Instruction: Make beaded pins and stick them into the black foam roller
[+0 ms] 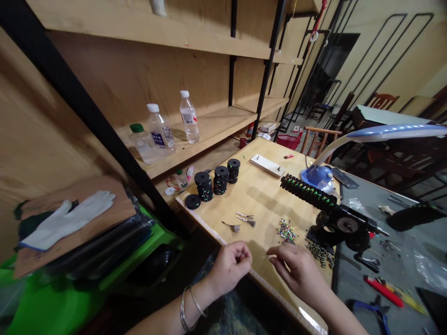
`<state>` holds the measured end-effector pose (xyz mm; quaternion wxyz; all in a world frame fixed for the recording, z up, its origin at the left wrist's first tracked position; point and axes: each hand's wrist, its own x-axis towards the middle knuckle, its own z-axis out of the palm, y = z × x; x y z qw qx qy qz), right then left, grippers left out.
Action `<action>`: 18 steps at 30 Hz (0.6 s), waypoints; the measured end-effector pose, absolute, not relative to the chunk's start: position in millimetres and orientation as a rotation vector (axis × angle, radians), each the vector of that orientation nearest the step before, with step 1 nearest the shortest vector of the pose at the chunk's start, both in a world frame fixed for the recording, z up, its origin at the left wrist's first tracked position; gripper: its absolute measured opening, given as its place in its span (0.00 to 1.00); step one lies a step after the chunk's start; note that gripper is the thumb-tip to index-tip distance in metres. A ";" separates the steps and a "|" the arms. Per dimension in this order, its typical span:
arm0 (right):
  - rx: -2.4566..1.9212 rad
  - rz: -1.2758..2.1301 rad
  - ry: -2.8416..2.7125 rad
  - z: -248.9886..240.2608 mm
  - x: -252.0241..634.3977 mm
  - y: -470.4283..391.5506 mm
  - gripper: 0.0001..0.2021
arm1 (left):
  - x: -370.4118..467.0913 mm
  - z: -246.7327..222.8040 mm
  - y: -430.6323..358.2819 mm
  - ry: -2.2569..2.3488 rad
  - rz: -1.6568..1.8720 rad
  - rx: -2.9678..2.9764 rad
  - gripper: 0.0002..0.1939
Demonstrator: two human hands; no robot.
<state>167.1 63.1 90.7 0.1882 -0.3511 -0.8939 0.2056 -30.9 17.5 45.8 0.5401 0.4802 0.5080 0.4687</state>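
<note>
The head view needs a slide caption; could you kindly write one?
Left hand and right hand at a wooden table with multicoloured pieces and black cylinders on it.

A pale wooden tabletop (pixel 209 216) carries 3 stacks of black discs (pixel 203 187) and 1 lone disc (pixel 193 201) at its left side, a few small tufts (pixel 248 223), a loose heap of multicoloured beads (pixel 286 231) and a white board (pixel 267 166) with 2 pegs. On the adjoining grey surface (pixel 370 194) lie blue-handled pliers (pixel 382 320).

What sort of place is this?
Probably a small handcraft workshop: the wooden table holds black spool-like stacks and a heap of tiny colourful pieces, with blue-handled pliers nearby.
</note>
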 end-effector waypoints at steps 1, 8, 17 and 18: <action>-1.008 0.604 -2.505 91.4 167.9 62.5 0.09 | -31.5 46.4 17.3 1.214 1.119 1.140 0.03; -0.913 0.611 -2.600 97.3 168.0 62.9 0.09 | -33.0 56.5 11.8 1.257 1.140 1.144 0.03; -0.905 0.687 -2.589 102.5 149.2 56.8 0.09 | -38.1 69.8 2.2 1.300 1.158 1.156 0.05; -0.904 0.668 -2.593 101.2 148.4 56.7 0.09 | -37.9 69.8 1.4 1.301 1.159 1.156 0.05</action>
